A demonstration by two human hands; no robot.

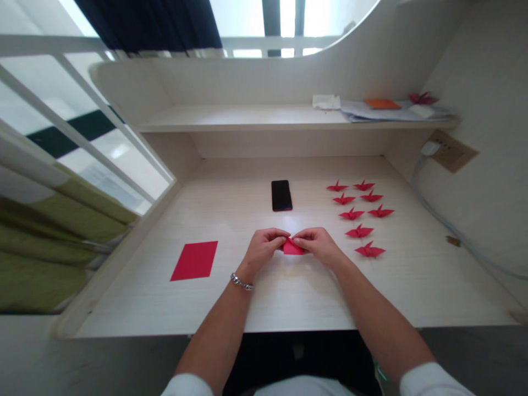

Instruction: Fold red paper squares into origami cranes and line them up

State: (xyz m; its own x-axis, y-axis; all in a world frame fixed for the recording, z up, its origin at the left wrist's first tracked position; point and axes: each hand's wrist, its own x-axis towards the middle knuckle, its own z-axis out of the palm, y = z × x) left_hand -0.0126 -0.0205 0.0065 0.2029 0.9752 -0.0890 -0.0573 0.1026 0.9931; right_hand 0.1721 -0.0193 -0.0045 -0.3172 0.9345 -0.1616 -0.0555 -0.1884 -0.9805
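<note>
The widest thing before you is the pale, wood-grained counter [136,308], with a long cream shelf [247,115] across its far side. At the right end of that shelf lies a stack of white paper sheets [357,111].

Your left hand [267,243] and right hand [317,243] meet near the middle of the counter, thumbs and fingers nipped together with barely any gap. To the left of them, well apart, a flat, four-sided sheet of red paper [194,260] lies by itself. A black, rectangular phone [281,196] lies on the far side of your hands.

To the right stand eight red folded-paper cranes [359,231] in two uneven columns — five in the left one, three in the right. A silver-coloured chain bracelet [241,282] circles your left wrist.

Smallest is the red, partly folded piece of paper [293,249] between your hands — both have hold of its far part, while its near part shows flat-edged below your fingertips.
</note>
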